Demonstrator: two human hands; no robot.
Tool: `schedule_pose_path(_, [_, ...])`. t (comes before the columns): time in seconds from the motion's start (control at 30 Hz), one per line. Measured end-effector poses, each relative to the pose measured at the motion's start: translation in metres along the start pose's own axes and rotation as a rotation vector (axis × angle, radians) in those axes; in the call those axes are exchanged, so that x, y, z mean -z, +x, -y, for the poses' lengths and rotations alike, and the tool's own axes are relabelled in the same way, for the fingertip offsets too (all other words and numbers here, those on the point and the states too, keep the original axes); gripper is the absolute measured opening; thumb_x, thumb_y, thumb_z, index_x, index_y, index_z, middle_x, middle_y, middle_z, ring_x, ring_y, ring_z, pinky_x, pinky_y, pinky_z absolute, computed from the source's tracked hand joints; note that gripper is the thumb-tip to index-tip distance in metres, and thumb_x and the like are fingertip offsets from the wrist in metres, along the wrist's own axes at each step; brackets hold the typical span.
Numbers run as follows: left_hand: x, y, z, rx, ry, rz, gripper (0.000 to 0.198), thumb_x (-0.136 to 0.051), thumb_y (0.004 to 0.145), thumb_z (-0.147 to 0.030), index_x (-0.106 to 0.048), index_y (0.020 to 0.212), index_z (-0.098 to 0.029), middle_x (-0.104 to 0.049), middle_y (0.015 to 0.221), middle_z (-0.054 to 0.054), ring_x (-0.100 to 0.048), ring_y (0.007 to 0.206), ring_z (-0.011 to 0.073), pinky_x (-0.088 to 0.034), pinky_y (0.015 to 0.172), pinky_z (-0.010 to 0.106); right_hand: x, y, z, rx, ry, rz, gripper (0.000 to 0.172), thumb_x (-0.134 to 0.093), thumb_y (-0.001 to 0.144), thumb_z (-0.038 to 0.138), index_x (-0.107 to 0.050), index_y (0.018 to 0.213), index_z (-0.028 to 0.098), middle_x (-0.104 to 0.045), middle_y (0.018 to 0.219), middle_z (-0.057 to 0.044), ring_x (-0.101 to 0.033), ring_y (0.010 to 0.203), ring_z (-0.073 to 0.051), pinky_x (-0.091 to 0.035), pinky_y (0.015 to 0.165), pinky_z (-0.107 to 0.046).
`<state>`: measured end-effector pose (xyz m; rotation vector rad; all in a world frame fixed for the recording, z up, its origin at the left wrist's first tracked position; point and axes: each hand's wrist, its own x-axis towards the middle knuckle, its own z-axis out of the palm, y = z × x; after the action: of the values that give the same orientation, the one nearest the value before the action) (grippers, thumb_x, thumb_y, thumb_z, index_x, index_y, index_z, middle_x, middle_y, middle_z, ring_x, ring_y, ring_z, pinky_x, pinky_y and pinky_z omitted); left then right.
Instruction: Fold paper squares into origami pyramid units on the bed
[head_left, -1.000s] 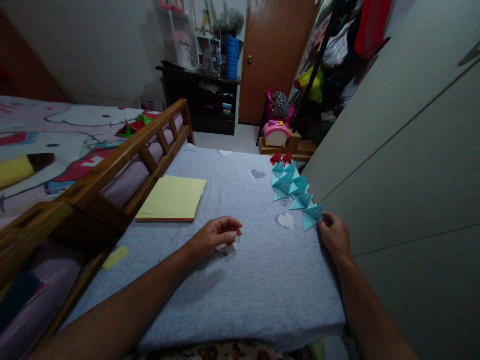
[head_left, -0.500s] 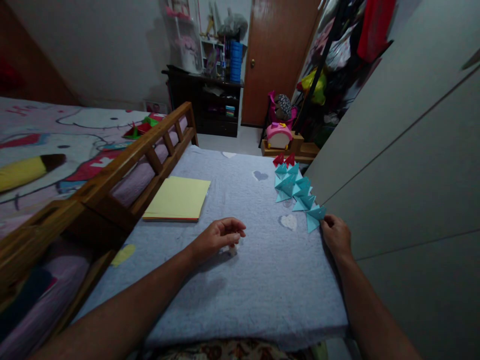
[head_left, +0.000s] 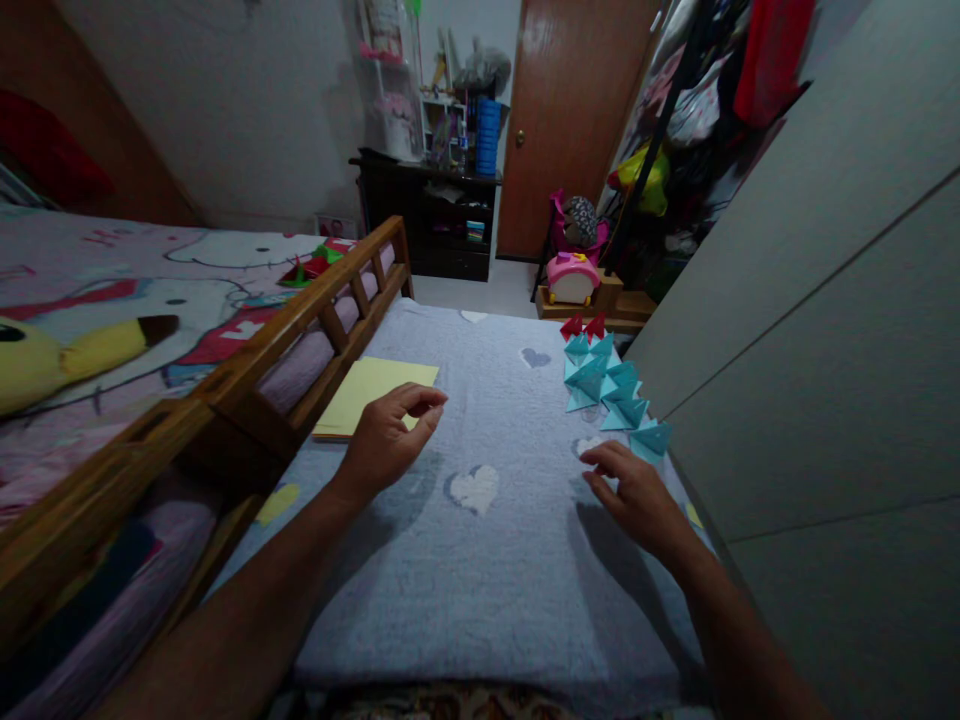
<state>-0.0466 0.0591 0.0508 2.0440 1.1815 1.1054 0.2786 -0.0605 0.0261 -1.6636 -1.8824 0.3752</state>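
My left hand [head_left: 394,430] hovers beside the near right part of a stack of yellow paper sheets [head_left: 367,385], its fingers curved and apart with nothing between them. Orange edges show under the top sheet. My right hand [head_left: 626,490] is raised over the cloth, thumb and fingers parted, holding nothing. Just beyond it lies a teal folded-paper piece [head_left: 651,440]. More teal folded-paper pieces [head_left: 589,378] sit in a cluster farther back along the right edge, with two small red folded-paper pieces [head_left: 583,327] behind them.
A blue-grey cloth [head_left: 480,580] with heart shapes covers the surface. A wooden rail [head_left: 300,330] runs along its left side, beyond which lies a bed with a yellow plush toy [head_left: 75,360]. A pale cabinet [head_left: 825,400] borders the right. A pink toy case [head_left: 571,278] stands past the far edge.
My right hand has let go of the nearest teal folded-paper piece and moved left. My left hand has moved left and away from me, toward the yellow paper stack. The view has shifted slightly.
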Motion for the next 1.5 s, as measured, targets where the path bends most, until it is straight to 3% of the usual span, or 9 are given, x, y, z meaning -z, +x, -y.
schedule_pose_path(0.1, [0.021,0.007,0.011,-0.093,0.328,0.17,0.026,-0.055,0.087,-0.031,-0.07,0.103,-0.018,-0.072,0.108,0.011,-0.064,0.105,0.0283,-0.047,0.098,0.044,-0.018,0.005,0.018,0.098,-0.061,0.187,0.023,-0.056,0.088,0.021,-0.067,0.108,0.021,-0.068,0.104,-0.009,-0.065,0.095,-0.024,-0.052,0.085,-0.038])
schedule_pose_path(0.23, [0.041,0.007,0.044,-0.031,0.624,0.383,0.051,-0.071,0.075,-0.036,-0.065,0.122,-0.019,-0.061,0.138,0.015,-0.051,0.131,0.0367,-0.037,0.111,0.051,-0.033,0.013,0.038,0.154,-0.135,0.393,0.024,-0.063,0.083,0.014,-0.067,0.105,0.022,-0.069,0.098,-0.007,-0.065,0.089,-0.023,-0.051,0.079,-0.034])
schedule_pose_path(0.4, [0.044,0.002,0.073,0.059,0.668,0.476,0.082,-0.081,0.067,-0.046,-0.053,0.138,-0.016,-0.047,0.151,0.02,-0.04,0.143,0.0383,-0.032,0.116,0.05,-0.051,0.024,0.053,0.184,-0.073,0.395,0.022,-0.059,0.088,0.013,-0.066,0.107,0.02,-0.067,0.102,-0.008,-0.064,0.093,-0.023,-0.05,0.083,-0.034])
schedule_pose_path(0.57, [0.023,0.0,0.072,0.011,0.619,0.404,0.082,-0.074,0.076,-0.056,-0.049,0.14,-0.01,-0.046,0.151,0.024,-0.039,0.144,0.0362,-0.031,0.118,0.048,-0.077,0.029,0.047,0.156,0.088,0.213,0.017,-0.051,0.093,0.014,-0.065,0.1,0.019,-0.065,0.099,-0.008,-0.061,0.094,-0.021,-0.05,0.085,-0.035])
schedule_pose_path(0.8, [0.01,-0.007,0.065,0.034,0.523,0.372,0.079,-0.076,0.076,-0.043,-0.047,0.143,-0.014,-0.05,0.149,0.021,-0.045,0.14,0.0357,-0.034,0.116,0.047,-0.091,0.025,0.036,0.144,0.156,0.125,0.017,-0.051,0.092,0.016,-0.065,0.101,0.02,-0.065,0.098,-0.008,-0.059,0.096,-0.023,-0.049,0.086,-0.038])
schedule_pose_path(0.97, [0.018,-0.002,0.068,0.032,0.451,0.161,0.054,-0.053,0.094,-0.043,-0.053,0.138,-0.012,-0.059,0.14,0.018,-0.053,0.131,0.0309,-0.039,0.113,0.046,-0.091,0.035,0.047,0.215,0.058,0.228,0.019,-0.052,0.092,0.02,-0.065,0.106,0.019,-0.068,0.104,-0.01,-0.059,0.099,-0.024,-0.048,0.09,-0.04])
schedule_pose_path(1.1, [0.024,0.003,0.083,0.064,0.462,0.021,0.044,-0.039,0.099,-0.037,-0.06,0.128,-0.013,-0.064,0.132,0.015,-0.056,0.127,0.0281,-0.039,0.113,0.045,-0.104,0.061,0.071,0.303,-0.045,0.343,0.049,-0.063,0.088,0.024,-0.054,0.135,0.015,-0.063,0.132,-0.016,-0.054,0.124,-0.031,-0.04,0.105,-0.048])
schedule_pose_path(1.33, [0.027,0.001,0.103,0.122,0.469,-0.025,0.048,-0.034,0.1,-0.039,-0.063,0.125,-0.011,-0.066,0.128,0.016,-0.059,0.123,0.0278,-0.042,0.112,0.044,-0.146,0.116,0.108,0.318,-0.103,0.401,0.084,-0.073,0.084,0.032,-0.031,0.155,0.016,-0.035,0.161,-0.018,-0.024,0.15,-0.036,-0.025,0.116,-0.055])
schedule_pose_path(1.5, [0.024,0.0,0.101,0.131,0.435,-0.039,0.051,-0.032,0.101,-0.041,-0.063,0.126,-0.009,-0.066,0.13,0.016,-0.06,0.123,0.027,-0.044,0.111,0.041,-0.162,0.131,0.111,0.321,-0.109,0.383,0.078,-0.067,0.09,0.043,-0.032,0.154,0.017,-0.04,0.158,-0.016,-0.023,0.15,-0.037,-0.021,0.117,-0.056])
